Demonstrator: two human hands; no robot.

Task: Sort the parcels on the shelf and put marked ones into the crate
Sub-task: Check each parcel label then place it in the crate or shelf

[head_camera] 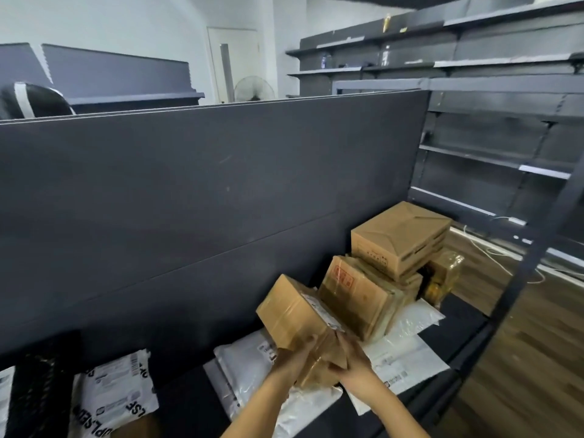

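A small brown cardboard parcel (294,314) with a white label along its top edge is lifted just above the dark shelf (455,320). My left hand (295,358) grips its near left side and my right hand (350,363) grips its near right corner. Behind it stands a taped brown box with a red stamp (354,295), and a larger box (398,241) rests on top of that. White poly mailers (246,368) lie flat under the lifted parcel. No crate is in view.
A mailer with black lettering (113,393) lies at the left beside a black mesh item (38,390). A plastic-wrapped yellowish package (442,276) sits at the right of the boxes. The tall dark back panel (189,191) closes the shelf behind. Wooden floor (521,358) lies to the right.
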